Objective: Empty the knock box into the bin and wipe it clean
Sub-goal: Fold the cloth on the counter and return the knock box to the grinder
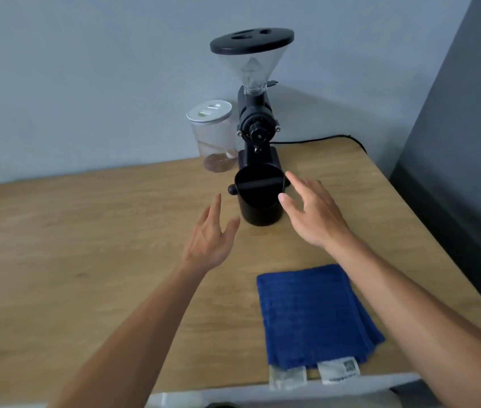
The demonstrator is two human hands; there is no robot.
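A black round knock box [258, 206] with a bar across its mouth stands upright on the wooden table [86, 237], just in front of a coffee grinder. My left hand [211, 235] hovers open to the box's lower left, a short gap away. To the box's right, my right hand [311, 213] is open too, its thumb close to the rim; contact cannot be told. A folded blue cloth [314, 315] lies flat near the table's front edge, under my right forearm. No bin is in view.
The black coffee grinder [255, 113] with a clear hopper stands at the back, its cable [321, 139] trailing right. A clear jar [212, 136] with a white lid sits left of it. A dark panel [463, 142] borders the table's right side. A white edge [292, 390] runs along the bottom.
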